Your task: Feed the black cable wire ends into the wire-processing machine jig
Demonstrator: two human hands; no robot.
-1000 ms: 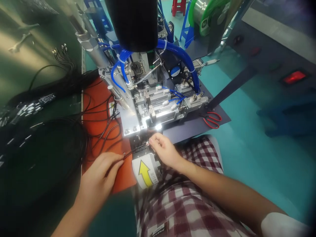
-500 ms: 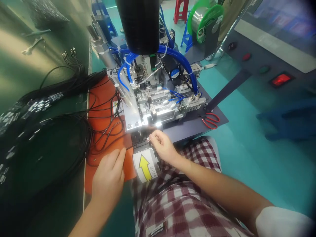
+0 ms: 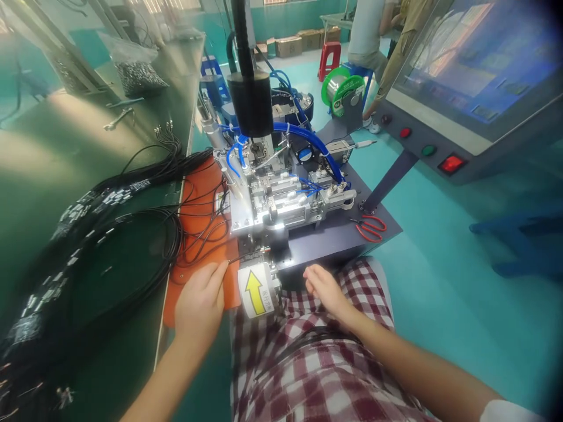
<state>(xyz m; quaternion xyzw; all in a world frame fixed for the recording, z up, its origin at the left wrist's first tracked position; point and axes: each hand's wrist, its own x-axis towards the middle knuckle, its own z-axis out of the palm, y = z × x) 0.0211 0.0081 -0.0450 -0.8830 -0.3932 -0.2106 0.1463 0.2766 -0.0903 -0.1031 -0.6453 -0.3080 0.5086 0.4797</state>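
Observation:
My left hand (image 3: 200, 302) pinches a thin black cable (image 3: 241, 257) between thumb and fingers, beside the machine's front. The cable runs right to a small metal connector end (image 3: 264, 251), which lies at the conveyor track just above the white cover (image 3: 248, 296) with the yellow arrow. My right hand (image 3: 324, 287) is drawn back over my lap, apart from the machine, its fingers curled together and nothing visible in them. Behind both hands stands the bench machine (image 3: 290, 205) with metal slides, cylinders and blue air tubes.
Bundled black cables (image 3: 109, 193) lie on the left bench and across an orange mat (image 3: 193, 234). Red-handled pliers (image 3: 372, 227) rest on the machine base. A solder wire spool (image 3: 341, 92) stands behind; a control screen (image 3: 479, 76) is at right. Another person (image 3: 367, 32) sits farther back.
My right hand has let go of the connector end and moved right, towards my lap. My left hand keeps its hold on the cable. The view has tilted up.

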